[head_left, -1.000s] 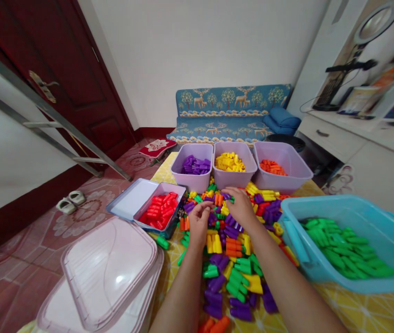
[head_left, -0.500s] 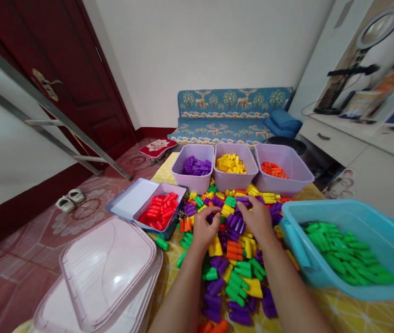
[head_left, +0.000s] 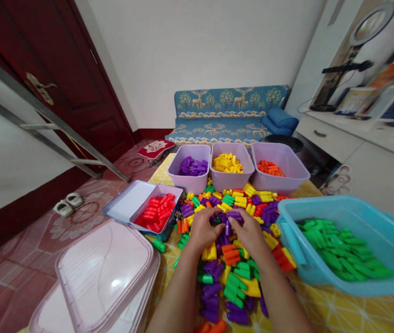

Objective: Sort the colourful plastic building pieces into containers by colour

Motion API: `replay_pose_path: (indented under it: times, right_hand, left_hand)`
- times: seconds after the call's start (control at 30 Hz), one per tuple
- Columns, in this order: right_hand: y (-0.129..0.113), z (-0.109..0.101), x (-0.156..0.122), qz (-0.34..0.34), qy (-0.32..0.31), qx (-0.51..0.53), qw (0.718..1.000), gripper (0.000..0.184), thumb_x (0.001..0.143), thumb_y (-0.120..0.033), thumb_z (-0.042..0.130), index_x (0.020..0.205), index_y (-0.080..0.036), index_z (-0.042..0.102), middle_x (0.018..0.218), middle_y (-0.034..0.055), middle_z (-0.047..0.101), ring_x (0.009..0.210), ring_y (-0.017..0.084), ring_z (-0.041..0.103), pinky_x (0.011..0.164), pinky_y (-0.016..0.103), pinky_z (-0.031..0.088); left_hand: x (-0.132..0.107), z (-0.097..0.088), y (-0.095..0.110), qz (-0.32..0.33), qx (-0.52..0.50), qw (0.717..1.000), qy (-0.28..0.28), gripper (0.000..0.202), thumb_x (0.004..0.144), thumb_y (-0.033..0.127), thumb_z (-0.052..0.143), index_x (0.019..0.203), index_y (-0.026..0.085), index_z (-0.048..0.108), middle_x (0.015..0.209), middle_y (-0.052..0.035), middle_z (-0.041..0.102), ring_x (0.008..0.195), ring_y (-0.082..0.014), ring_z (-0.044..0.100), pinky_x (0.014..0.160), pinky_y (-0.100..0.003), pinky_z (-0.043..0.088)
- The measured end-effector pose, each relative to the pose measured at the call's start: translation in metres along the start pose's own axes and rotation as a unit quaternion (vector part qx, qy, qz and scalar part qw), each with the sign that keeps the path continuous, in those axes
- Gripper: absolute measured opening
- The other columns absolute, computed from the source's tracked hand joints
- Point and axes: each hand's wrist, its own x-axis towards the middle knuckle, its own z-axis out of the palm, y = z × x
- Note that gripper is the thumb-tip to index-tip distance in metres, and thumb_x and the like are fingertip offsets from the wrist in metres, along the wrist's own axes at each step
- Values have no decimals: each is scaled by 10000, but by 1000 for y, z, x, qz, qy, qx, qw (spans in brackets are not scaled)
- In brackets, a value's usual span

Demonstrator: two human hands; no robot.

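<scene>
A heap of plastic blocks [head_left: 233, 273] in purple, green, yellow, orange and red covers the yellow tablecloth [head_left: 339, 310]. Both hands rest on the heap's middle, fingers curled. My left hand [head_left: 202, 229] and my right hand [head_left: 249, 231] meet over a cluster of purple blocks [head_left: 230, 217] and close on them together. Behind the heap stand three lilac bins: one with purple blocks [head_left: 190, 166], one with yellow blocks [head_left: 228, 163], one with orange blocks [head_left: 271, 167].
A blue tub [head_left: 353, 277] of green blocks stands at the right. At the left, a small lilac bin of red blocks [head_left: 157, 210] sits on a blue lid [head_left: 124, 208]. A pink lidded box [head_left: 103, 277] is near left. Sofa, ladder and door lie beyond.
Both hands drew back toward me across the heap and came together, closing on a cluster of purple blocks between them.
</scene>
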Motion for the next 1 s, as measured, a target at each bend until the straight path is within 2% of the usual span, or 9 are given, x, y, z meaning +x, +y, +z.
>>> replay_pose_path:
  times: [0.1, 0.23, 0.37, 0.47, 0.63, 0.7, 0.77, 0.87, 1.0]
  right_hand:
    - [6, 2, 1, 23, -7, 102, 995, 284, 801, -369, 547, 998, -183, 630, 884, 62, 707, 807, 219, 671, 738, 352, 534]
    - [9, 5, 1, 39, 20, 154, 987, 361, 765, -437, 605, 1027, -188, 620, 937, 69, 702, 782, 220, 675, 722, 351, 542]
    - [9, 7, -2, 53, 36, 143, 988, 444, 772, -452, 599, 1126, -185, 571, 880, 62, 700, 620, 197, 657, 614, 338, 538]
    - [8, 7, -3, 44, 44, 102, 993, 408, 800, -462, 561, 1082, -171, 606, 812, 57, 694, 600, 193, 637, 625, 338, 525]
    - [2, 4, -2, -37, 93, 58, 993, 356, 848, -470, 502, 909, -163, 671, 921, 98, 693, 869, 232, 638, 839, 368, 481]
    - [2, 4, -2, -53, 104, 66, 991, 334, 843, -457, 520, 916, -172, 678, 983, 98, 691, 967, 238, 619, 897, 373, 455]
    - [4, 6, -3, -32, 93, 83, 992, 337, 830, -454, 542, 973, -178, 673, 984, 89, 698, 935, 235, 631, 862, 372, 474]
    - [8, 9, -4, 12, 70, 102, 992, 365, 812, -461, 560, 1013, -175, 665, 902, 77, 711, 786, 224, 646, 740, 358, 507]
    - [11, 10, -3, 16, 60, 103, 993, 347, 808, -447, 562, 975, -168, 682, 858, 70, 714, 726, 212, 639, 693, 339, 506]
  left_hand:
    - [0, 4, -3, -29, -64, 997, 31, 318, 627, 146, 712, 933, 192, 636, 924, -21, 677, 878, -187, 611, 819, -298, 458]
    - [0, 9, -2, -92, -167, 977, 94, 191, 682, 282, 713, 787, 159, 611, 743, -1, 633, 692, -135, 574, 672, -238, 450]
    - [2, 10, -3, -131, -266, 946, 133, 241, 736, 367, 676, 798, 140, 626, 731, -20, 653, 663, -130, 584, 644, -230, 464]
    - [2, 9, -7, -134, -291, 936, 148, 282, 772, 401, 633, 850, 132, 659, 785, -45, 684, 712, -151, 615, 677, -252, 489]
    - [2, 1, -7, -123, -264, 936, 198, 302, 776, 407, 627, 873, 130, 697, 844, -59, 700, 815, -180, 641, 737, -273, 506]
    - [3, -4, -3, -129, -267, 929, 224, 315, 766, 410, 635, 889, 126, 695, 796, -50, 699, 763, -169, 642, 711, -267, 509]
    - [6, -10, 1, -142, -288, 916, 242, 338, 764, 422, 633, 915, 123, 681, 758, -40, 695, 678, -148, 631, 652, -255, 507]
    - [9, -21, 7, -157, -315, 912, 210, 352, 751, 410, 643, 951, 121, 664, 758, -40, 695, 612, -127, 613, 589, -235, 495]
    - [7, -40, 16, -118, -241, 963, 34, 277, 723, 329, 676, 916, 131, 699, 779, -50, 709, 646, -139, 623, 601, -230, 487]
